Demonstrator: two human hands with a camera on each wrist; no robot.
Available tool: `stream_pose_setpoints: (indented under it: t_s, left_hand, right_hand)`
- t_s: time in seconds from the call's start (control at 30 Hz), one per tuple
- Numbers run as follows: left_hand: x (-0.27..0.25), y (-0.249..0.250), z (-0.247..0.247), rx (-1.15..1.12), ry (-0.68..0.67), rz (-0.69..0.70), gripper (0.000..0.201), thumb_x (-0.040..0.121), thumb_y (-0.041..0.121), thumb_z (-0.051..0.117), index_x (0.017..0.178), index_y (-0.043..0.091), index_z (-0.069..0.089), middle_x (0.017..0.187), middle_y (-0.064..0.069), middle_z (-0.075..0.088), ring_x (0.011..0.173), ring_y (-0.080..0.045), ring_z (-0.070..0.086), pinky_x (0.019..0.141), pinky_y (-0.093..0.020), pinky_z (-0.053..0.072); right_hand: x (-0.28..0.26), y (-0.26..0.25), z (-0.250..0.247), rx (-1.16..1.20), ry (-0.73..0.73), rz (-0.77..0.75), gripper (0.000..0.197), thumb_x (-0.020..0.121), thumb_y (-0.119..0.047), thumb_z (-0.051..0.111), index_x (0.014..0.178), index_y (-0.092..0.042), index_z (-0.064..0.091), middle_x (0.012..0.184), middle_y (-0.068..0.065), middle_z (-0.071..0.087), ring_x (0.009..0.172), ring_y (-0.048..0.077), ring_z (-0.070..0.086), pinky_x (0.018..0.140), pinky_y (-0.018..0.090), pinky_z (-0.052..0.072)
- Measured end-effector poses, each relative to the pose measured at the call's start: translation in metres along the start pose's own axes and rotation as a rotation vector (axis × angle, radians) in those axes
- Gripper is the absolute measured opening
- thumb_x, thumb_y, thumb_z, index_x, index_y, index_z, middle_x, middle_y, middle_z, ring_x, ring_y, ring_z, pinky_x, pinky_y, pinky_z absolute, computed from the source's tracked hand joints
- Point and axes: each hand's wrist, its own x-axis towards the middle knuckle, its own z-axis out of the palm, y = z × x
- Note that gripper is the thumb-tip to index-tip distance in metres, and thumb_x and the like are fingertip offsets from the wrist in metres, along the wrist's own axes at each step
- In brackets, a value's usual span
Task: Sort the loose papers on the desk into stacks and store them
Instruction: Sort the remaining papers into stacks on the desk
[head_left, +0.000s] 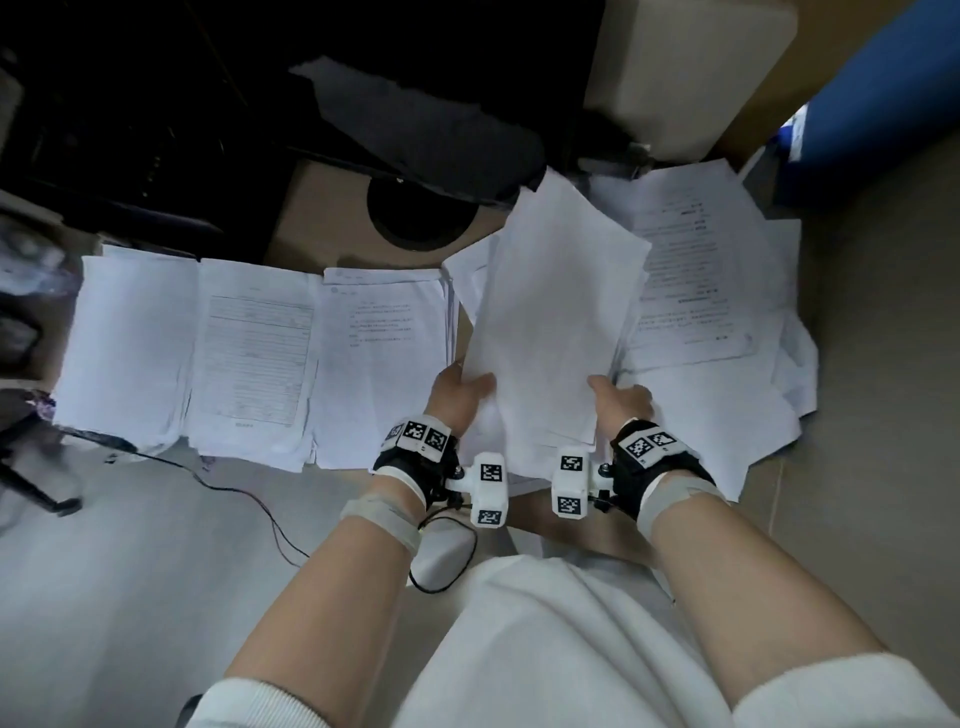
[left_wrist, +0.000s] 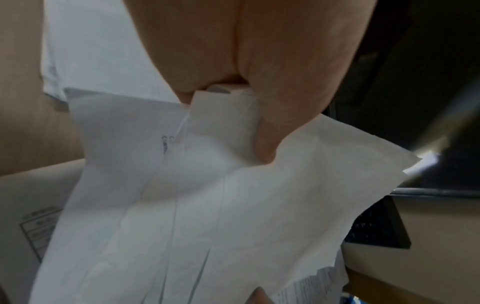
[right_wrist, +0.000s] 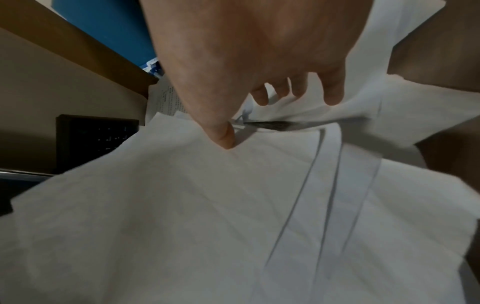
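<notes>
I hold a sheaf of blank white sheets (head_left: 550, 322) tilted up above the desk, one hand at each lower corner. My left hand (head_left: 460, 387) pinches the left edge, thumb on top; the left wrist view shows the thumb (left_wrist: 267, 131) pressed on the sheets (left_wrist: 207, 205). My right hand (head_left: 621, 397) grips the right edge, with its thumb (right_wrist: 223, 135) on top of the paper (right_wrist: 182, 205) and fingers curled beneath. Three sorted stacks lie in a row at the left: a blank one (head_left: 130, 343), a form (head_left: 254, 353), a printed page (head_left: 384, 358). A loose heap of printed pages (head_left: 696, 280) spreads at the right.
A black keyboard (head_left: 415, 130) and a round cable hole (head_left: 421, 213) lie behind the stacks. A blue box (head_left: 883, 104) and a beige block (head_left: 691, 67) stand at the back right. A thin black cable (head_left: 249, 499) trails over the desk front.
</notes>
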Motion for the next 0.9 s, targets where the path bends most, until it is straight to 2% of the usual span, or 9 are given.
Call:
stream_pose_setpoints:
  t_s: [0.1,0.2,0.37,0.47,0.53,0.63,0.77,0.83,0.9]
  left_hand:
    - [-0.004,-0.002,-0.003,-0.094,-0.005,-0.03,0.03,0.088,0.018,0.066,0.117,0.014,0.065,0.11,-0.012,0.073,0.103,-0.036,0.069,0.095,-0.057,0.054]
    - [-0.009,0.003,-0.008,-0.198,0.001,-0.039,0.034,0.093,0.016,0.064,0.126,0.011,0.062,0.113,-0.011,0.073,0.105,-0.036,0.069,0.096,-0.056,0.053]
    - [-0.024,0.034,-0.015,-0.306,-0.018,0.028,0.033,0.096,0.015,0.063,0.129,0.01,0.06,0.114,-0.012,0.073,0.106,-0.036,0.069,0.085,-0.049,0.058]
    - [-0.036,0.05,-0.02,-0.421,-0.031,0.05,0.033,0.096,0.008,0.062,0.128,0.005,0.059,0.114,-0.016,0.071,0.098,-0.033,0.07,0.07,-0.04,0.06]
    - [-0.041,0.054,-0.029,-0.5,-0.025,0.076,0.035,0.094,0.008,0.064,0.129,0.003,0.059,0.113,-0.018,0.071,0.096,-0.033,0.07,0.071,-0.041,0.061]
    - [-0.045,0.052,-0.046,-0.583,0.052,0.082,0.035,0.092,0.012,0.068,0.126,0.01,0.062,0.103,-0.009,0.074,0.089,-0.028,0.07,0.083,-0.043,0.056]
    - [-0.046,0.032,-0.073,-0.74,0.104,0.074,0.047,0.087,0.02,0.075,0.131,0.012,0.062,0.121,-0.013,0.07,0.107,-0.034,0.067,0.085,-0.048,0.058]
    - [-0.047,0.022,-0.084,-0.853,0.051,0.018,0.069,0.077,0.029,0.085,0.139,0.015,0.058,0.139,-0.016,0.059,0.124,-0.04,0.058,0.103,-0.063,0.045]
    - [-0.047,0.012,-0.092,-0.934,-0.006,-0.033,0.078,0.075,0.035,0.086,0.143,0.015,0.054,0.147,-0.016,0.052,0.134,-0.041,0.05,0.111,-0.065,0.035]
  right_hand:
    - [-0.002,0.007,-0.008,0.019,-0.043,-0.007,0.084,0.085,-0.05,0.064,0.147,-0.002,0.036,0.147,0.019,0.044,0.127,0.036,0.05,0.103,0.044,0.041]
    - [-0.008,0.01,-0.014,0.095,-0.181,-0.028,0.073,0.081,-0.062,0.059,0.125,-0.004,0.06,0.117,0.014,0.064,0.1,0.032,0.058,0.099,0.049,0.048]
    - [-0.038,-0.006,-0.015,0.164,-0.421,-0.013,0.064,0.078,-0.082,0.051,0.124,-0.037,0.05,0.105,-0.003,0.061,0.099,0.022,0.06,0.1,0.049,0.048]
    - [-0.046,-0.014,-0.013,0.183,-0.493,0.023,0.09,0.057,-0.099,0.046,0.12,-0.036,0.053,0.114,0.016,0.065,0.113,0.038,0.063,0.097,0.06,0.048]
    - [-0.039,-0.016,-0.008,0.227,-0.526,0.036,0.11,0.044,-0.104,0.044,0.125,-0.031,0.058,0.113,0.017,0.068,0.11,0.043,0.065,0.096,0.063,0.047]
    - [-0.057,-0.029,-0.002,0.258,-0.582,-0.006,0.092,0.066,-0.094,0.046,0.127,-0.027,0.06,0.113,0.013,0.07,0.102,0.036,0.068,0.081,0.05,0.057]
    - [-0.078,-0.045,0.014,0.275,-0.641,-0.073,0.093,0.063,-0.087,0.062,0.125,-0.017,0.065,0.109,0.015,0.073,0.091,0.035,0.071,0.061,0.042,0.056]
    - [-0.087,-0.05,0.017,0.293,-0.718,-0.128,0.077,0.078,-0.08,0.055,0.125,-0.02,0.064,0.115,0.012,0.072,0.098,0.033,0.07,0.066,0.042,0.058]
    - [-0.094,-0.054,0.018,0.349,-0.759,-0.134,0.074,0.081,-0.075,0.058,0.133,-0.023,0.058,0.128,0.008,0.066,0.112,0.032,0.066,0.087,0.053,0.056]
